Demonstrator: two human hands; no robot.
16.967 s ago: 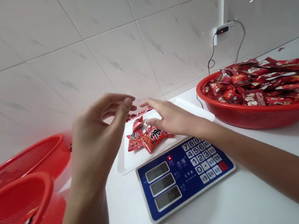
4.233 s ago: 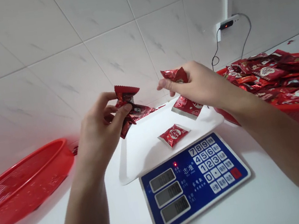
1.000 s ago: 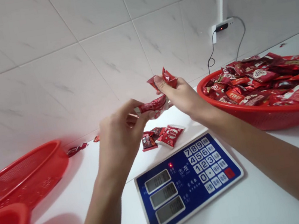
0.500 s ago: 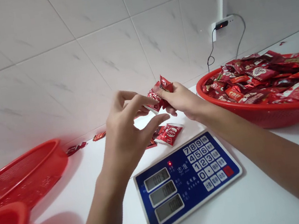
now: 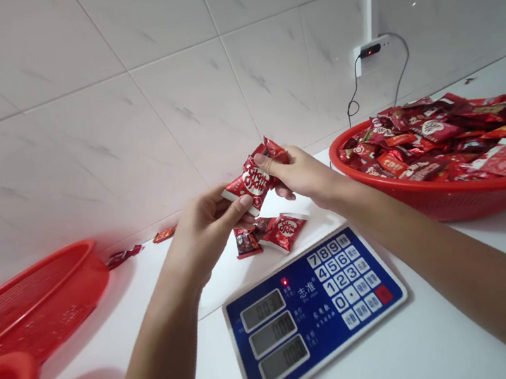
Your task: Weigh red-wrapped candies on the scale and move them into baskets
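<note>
My left hand (image 5: pixel 204 229) and my right hand (image 5: pixel 301 172) meet above the white scale pan (image 5: pixel 327 206). Both pinch a small red candy packet (image 5: pixel 249 183) with white lettering, the left at its lower end, the right at its upper end. Behind my right fingers a second red packet (image 5: pixel 275 149) sticks up. On the pan below lie two or three more red packets (image 5: pixel 283 232). The blue scale panel (image 5: pixel 315 311) with keypad and three displays faces me.
A large red basket (image 5: pixel 426 191) heaped with red candy packets (image 5: pixel 446 136) stands at the right. Two red baskets (image 5: pixel 31 308) sit at the left, a third rim at far right. Loose packets (image 5: pixel 124 256) lie by the tiled wall. A plug and cable (image 5: pixel 368 52) hang behind.
My left hand, half a second ago spread in front of the packet, has dropped and pinched its lower end. The right hand has stayed in place, still pinching packets.
</note>
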